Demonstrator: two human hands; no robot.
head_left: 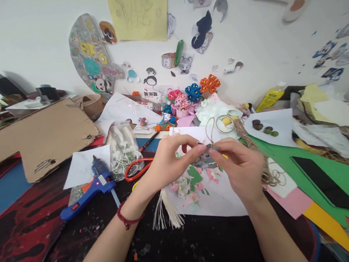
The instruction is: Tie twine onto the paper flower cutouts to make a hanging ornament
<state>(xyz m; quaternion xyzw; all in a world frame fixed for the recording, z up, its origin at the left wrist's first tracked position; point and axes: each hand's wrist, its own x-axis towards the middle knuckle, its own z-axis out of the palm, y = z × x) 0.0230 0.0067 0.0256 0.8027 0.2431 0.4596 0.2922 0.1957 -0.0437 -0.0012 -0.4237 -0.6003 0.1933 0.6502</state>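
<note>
Both of my hands meet above a white sheet. My left hand, with fingers pinched, and my right hand, also pinched, hold a small dark piece between their fingertips. A thin twine loop rises from this piece. Green, pink and white paper scraps lie on the sheet beneath my hands. A cream tassel hangs over the sheet's left edge, below my left wrist. Red-handled scissors lie left of my left hand, partly hidden by it.
A blue glue gun rests at the left, near a cardboard piece. Crocheted flowers stand at the back. A twine bundle, green paper and a black phone lie on the right.
</note>
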